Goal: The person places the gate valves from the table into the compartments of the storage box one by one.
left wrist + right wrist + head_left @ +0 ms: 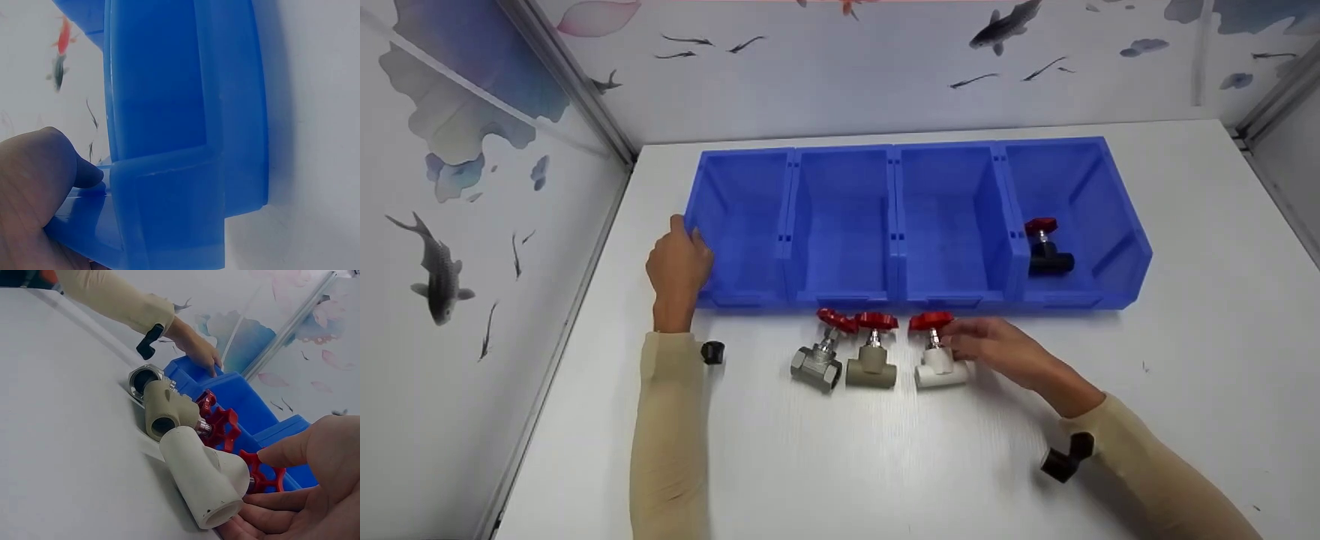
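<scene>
My left hand (679, 262) grips the left side wall of the leftmost blue bin (739, 247), its thumb over the rim in the left wrist view. In front of the bins lies a white valve (937, 367) with a red handwheel (931, 321). Around its stem and body are the fingers of my right hand (997, 349); the right wrist view shows the thumb at the handwheel and the other fingers beside the body. Left of it are an olive-brown valve (872, 364) and a grey metal valve (817, 364), both with red handwheels.
Four joined bins stand in a row at the back of the white table (840, 465). In the rightmost bin (1110, 217) lies a black valve (1050, 259) with a red handwheel. Printed panels (847, 75) enclose the table at the back and sides.
</scene>
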Action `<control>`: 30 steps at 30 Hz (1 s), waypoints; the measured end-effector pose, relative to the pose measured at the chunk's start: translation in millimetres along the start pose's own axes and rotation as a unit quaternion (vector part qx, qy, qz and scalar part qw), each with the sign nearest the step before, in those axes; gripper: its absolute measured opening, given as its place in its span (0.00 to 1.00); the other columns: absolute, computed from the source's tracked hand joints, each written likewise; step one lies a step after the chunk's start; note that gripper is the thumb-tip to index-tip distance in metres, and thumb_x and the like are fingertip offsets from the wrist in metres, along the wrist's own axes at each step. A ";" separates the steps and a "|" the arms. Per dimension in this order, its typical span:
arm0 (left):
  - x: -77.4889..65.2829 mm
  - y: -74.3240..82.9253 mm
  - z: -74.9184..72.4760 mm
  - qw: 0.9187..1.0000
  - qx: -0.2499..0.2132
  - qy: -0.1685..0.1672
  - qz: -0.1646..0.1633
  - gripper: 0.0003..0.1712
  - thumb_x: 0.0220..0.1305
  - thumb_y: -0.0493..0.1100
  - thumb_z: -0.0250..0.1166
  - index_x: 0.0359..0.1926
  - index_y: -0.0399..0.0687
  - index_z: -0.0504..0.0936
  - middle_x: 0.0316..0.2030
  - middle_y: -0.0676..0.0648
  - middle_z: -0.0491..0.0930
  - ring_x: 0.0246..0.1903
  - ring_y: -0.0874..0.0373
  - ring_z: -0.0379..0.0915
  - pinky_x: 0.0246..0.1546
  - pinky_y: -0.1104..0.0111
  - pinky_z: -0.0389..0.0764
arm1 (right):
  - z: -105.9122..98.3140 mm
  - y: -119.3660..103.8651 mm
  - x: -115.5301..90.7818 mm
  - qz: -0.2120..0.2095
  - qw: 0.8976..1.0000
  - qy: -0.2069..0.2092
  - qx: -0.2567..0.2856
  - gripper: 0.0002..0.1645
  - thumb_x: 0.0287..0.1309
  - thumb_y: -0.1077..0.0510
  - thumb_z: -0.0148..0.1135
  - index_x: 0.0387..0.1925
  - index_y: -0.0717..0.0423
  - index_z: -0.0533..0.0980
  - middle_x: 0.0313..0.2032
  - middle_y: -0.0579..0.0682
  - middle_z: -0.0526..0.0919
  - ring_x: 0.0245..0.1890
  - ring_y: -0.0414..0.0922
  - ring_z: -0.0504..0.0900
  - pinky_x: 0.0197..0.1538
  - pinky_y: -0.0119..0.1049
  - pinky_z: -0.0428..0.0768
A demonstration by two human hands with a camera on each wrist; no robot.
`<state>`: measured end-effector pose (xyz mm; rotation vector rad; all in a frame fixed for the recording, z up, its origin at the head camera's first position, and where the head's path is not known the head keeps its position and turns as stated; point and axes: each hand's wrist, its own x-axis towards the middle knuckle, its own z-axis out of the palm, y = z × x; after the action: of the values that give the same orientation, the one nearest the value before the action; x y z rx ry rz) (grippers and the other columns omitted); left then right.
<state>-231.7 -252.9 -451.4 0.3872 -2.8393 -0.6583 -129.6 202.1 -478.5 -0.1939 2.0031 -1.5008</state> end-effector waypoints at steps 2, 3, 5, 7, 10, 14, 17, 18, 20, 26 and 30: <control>-0.3 0.4 0.0 1.000 0.000 0.000 -0.001 0.25 0.77 0.45 0.46 0.66 0.34 0.67 0.51 0.27 0.80 0.47 0.31 0.79 0.45 0.42 0.78 | 0.7 1.2 0.9 -0.001 1.000 0.001 -0.001 0.24 0.68 0.57 0.56 0.60 0.67 0.72 0.55 0.57 0.79 0.49 0.46 0.80 0.57 0.39 0.75; -0.4 0.4 0.1 1.000 0.000 -0.002 -0.003 0.25 0.77 0.45 0.46 0.66 0.34 0.67 0.51 0.27 0.80 0.47 0.31 0.79 0.45 0.42 0.78 | 1.1 1.6 1.3 -0.002 1.000 0.002 -0.002 0.23 0.68 0.57 0.56 0.59 0.67 0.73 0.54 0.57 0.79 0.49 0.46 0.79 0.56 0.38 0.75; -0.6 0.6 -0.1 1.000 0.003 -0.007 -0.006 0.25 0.77 0.46 0.46 0.66 0.34 0.66 0.52 0.28 0.79 0.48 0.31 0.78 0.46 0.43 0.78 | 1.7 2.5 1.8 -0.004 1.000 0.003 -0.009 0.23 0.68 0.57 0.56 0.59 0.67 0.73 0.54 0.56 0.79 0.49 0.46 0.79 0.56 0.38 0.75; -0.7 0.6 -0.1 1.000 0.005 -0.010 -0.009 0.26 0.77 0.46 0.45 0.67 0.34 0.66 0.52 0.28 0.79 0.49 0.31 0.78 0.47 0.43 0.78 | 2.5 2.7 2.0 -0.004 1.000 0.005 -0.017 0.23 0.69 0.56 0.56 0.59 0.66 0.74 0.54 0.56 0.80 0.50 0.46 0.79 0.57 0.39 0.74; -0.4 0.4 -0.4 1.000 0.006 -0.012 -0.009 0.25 0.77 0.45 0.45 0.67 0.34 0.65 0.52 0.28 0.79 0.49 0.31 0.78 0.47 0.43 0.78 | 3.8 1.9 2.5 0.001 1.000 0.004 -0.023 0.22 0.69 0.54 0.56 0.58 0.63 0.75 0.53 0.54 0.81 0.52 0.47 0.79 0.59 0.42 0.71; -0.1 0.2 -0.6 1.000 0.005 -0.011 -0.007 0.25 0.77 0.45 0.45 0.67 0.34 0.65 0.52 0.27 0.79 0.48 0.31 0.78 0.46 0.43 0.78 | 5.3 0.4 3.3 0.010 1.000 -0.002 -0.018 0.22 0.68 0.52 0.58 0.57 0.61 0.75 0.53 0.52 0.81 0.54 0.49 0.77 0.62 0.48 0.68; -0.5 0.6 -1.0 1.000 0.002 -0.010 -0.005 0.26 0.78 0.45 0.45 0.67 0.33 0.65 0.52 0.27 0.79 0.48 0.31 0.78 0.46 0.43 0.78 | 6.2 0.0 4.0 0.007 1.000 -0.011 -0.009 0.22 0.68 0.54 0.57 0.57 0.64 0.74 0.51 0.53 0.80 0.54 0.49 0.76 0.62 0.49 0.68; -0.7 0.6 -1.2 1.000 0.000 -0.010 -0.004 0.26 0.77 0.45 0.45 0.67 0.33 0.65 0.52 0.27 0.79 0.48 0.31 0.78 0.46 0.43 0.78 | 6.7 -0.1 4.3 0.004 1.000 -0.014 -0.004 0.22 0.68 0.55 0.57 0.57 0.66 0.73 0.51 0.53 0.80 0.53 0.49 0.76 0.62 0.48 0.68; -1.0 0.8 -1.4 1.000 -0.002 -0.008 -0.002 0.25 0.77 0.45 0.45 0.67 0.34 0.66 0.52 0.27 0.79 0.47 0.31 0.79 0.45 0.43 0.78 | 7.7 0.0 5.2 -0.001 1.000 -0.019 0.008 0.22 0.68 0.57 0.56 0.57 0.68 0.72 0.48 0.52 0.80 0.51 0.48 0.76 0.61 0.45 0.70; -1.2 0.4 -0.8 1.000 -0.003 -0.007 -0.001 0.25 0.77 0.46 0.45 0.67 0.34 0.66 0.51 0.27 0.79 0.47 0.31 0.79 0.45 0.43 0.78 | 10.0 1.3 7.2 -0.007 0.999 -0.017 0.033 0.20 0.67 0.60 0.54 0.55 0.70 0.71 0.43 0.48 0.79 0.46 0.45 0.76 0.54 0.38 0.73; -0.9 0.3 -1.0 1.000 -0.001 -0.007 -0.004 0.25 0.77 0.46 0.45 0.67 0.35 0.66 0.52 0.28 0.79 0.48 0.32 0.79 0.45 0.43 0.78 | 10.5 1.5 7.3 -0.014 0.999 -0.016 0.050 0.18 0.66 0.61 0.54 0.53 0.71 0.71 0.40 0.47 0.79 0.43 0.43 0.76 0.50 0.35 0.74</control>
<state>-230.7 -252.8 -450.5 0.3964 -2.8520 -0.6674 -129.3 190.7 -484.4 -0.2030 1.9025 -1.6014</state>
